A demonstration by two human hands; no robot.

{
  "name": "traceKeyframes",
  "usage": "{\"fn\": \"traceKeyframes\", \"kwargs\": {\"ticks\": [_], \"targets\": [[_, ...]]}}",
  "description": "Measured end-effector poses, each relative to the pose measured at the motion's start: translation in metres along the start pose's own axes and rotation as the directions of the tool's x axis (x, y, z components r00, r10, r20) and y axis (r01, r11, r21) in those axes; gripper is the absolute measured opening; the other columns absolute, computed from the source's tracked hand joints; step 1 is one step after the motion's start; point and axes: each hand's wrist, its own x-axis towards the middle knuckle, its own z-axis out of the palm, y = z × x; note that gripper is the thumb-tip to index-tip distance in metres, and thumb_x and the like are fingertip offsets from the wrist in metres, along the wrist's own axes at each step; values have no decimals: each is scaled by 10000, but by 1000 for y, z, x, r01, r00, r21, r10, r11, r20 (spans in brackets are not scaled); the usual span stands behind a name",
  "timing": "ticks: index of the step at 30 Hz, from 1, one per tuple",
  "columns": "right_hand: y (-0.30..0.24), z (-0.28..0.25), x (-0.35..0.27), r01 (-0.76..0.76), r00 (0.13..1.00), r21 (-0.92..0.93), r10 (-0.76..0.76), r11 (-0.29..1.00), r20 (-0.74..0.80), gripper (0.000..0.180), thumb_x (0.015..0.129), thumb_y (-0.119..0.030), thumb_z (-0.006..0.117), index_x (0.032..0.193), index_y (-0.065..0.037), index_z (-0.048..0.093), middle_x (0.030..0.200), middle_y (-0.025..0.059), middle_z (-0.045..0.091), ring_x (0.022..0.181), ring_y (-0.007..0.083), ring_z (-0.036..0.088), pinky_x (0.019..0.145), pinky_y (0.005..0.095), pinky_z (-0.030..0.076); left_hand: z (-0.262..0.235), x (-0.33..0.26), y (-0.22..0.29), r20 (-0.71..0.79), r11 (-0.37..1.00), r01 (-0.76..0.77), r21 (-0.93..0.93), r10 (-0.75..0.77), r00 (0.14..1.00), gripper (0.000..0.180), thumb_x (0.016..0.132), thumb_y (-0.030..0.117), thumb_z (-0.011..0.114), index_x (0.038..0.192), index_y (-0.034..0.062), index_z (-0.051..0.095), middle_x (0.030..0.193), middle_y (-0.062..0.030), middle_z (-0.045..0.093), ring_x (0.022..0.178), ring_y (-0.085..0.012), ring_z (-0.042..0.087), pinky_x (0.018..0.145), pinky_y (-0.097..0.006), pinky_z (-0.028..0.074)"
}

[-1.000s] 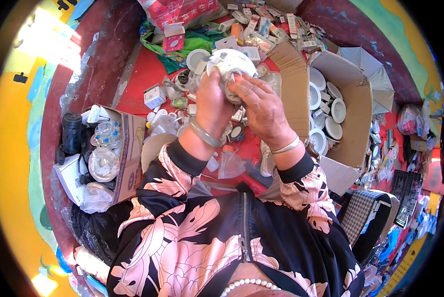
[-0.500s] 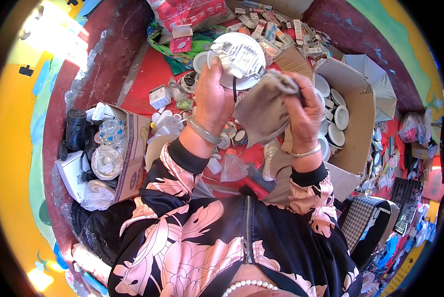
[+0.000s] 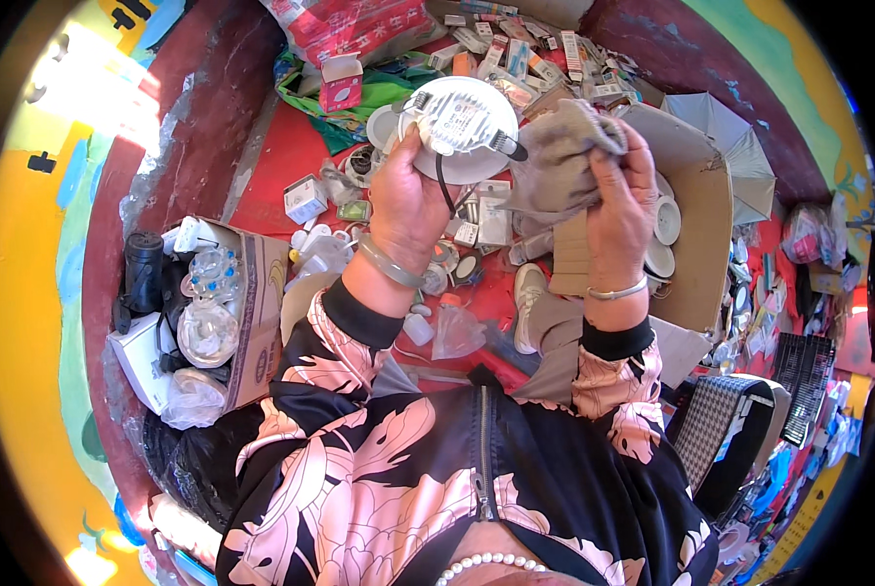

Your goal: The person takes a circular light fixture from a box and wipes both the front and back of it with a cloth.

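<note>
A large open cardboard box (image 3: 696,225) stands at the person's right, with white round fixtures showing along its inner edge. A smaller cardboard box (image 3: 257,313) sits at the left, filled with clear plastic pieces and bags. Between them the red floor (image 3: 271,166) is strewn with small cartons and loose parts.

Both forearms rise from the lower edge in black cuffs and flowered sleeves, bent upward so the hands meet in front of the chest. The left hand (image 3: 410,200) is raised with its back toward the camera, fingers curled around the rim of a round white light fixture (image 3: 460,122), which it holds up tilted, back side showing, a black cord hanging from it. A pale bangle circles this wrist. The right hand (image 3: 621,200), a thin bracelet on its wrist, is clenched on a bunched grey cloth (image 3: 560,156), thumb pressing into the folds. The cloth lies just beside the fixture's right edge, touching it near a metal clip.
</note>
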Motion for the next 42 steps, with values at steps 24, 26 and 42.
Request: {"fn": "traceKeyframes", "kwargs": {"ticks": [24, 26, 42], "targets": [[0, -28, 16, -126, 969, 328, 187, 936, -161, 172, 878, -25, 531, 1044, -28, 576, 969, 46, 626, 863, 100, 594, 757, 215, 483, -15, -2, -6, 49, 974, 173, -148, -167, 985, 385, 939, 155, 356, 1280, -22, 368, 1259, -174, 485, 1138, -303, 505, 970, -442, 420], [-4, -27, 16, -140, 966, 359, 207, 923, -156, 171, 880, -33, 532, 1045, -27, 575, 962, 46, 629, 849, 100, 599, 754, 218, 487, -12, -3, -6, 67, 973, 173, -156, -164, 984, 390, 942, 166, 345, 1283, -22, 370, 1264, -178, 480, 1147, -307, 498, 981, -451, 406], [-17, -2, -2, 101, 993, -262, -83, 960, 81, 232, 754, 44, 634, 980, -1, 602, 888, 40, 609, 810, 122, 583, 729, 242, 471, -9, -5, -8, 83, 991, 130, -8, -129, 988, 450, 936, 247, 394, 1309, 2, 341, 1270, -167, 475, 1140, -309, 501, 968, -447, 418]]}}
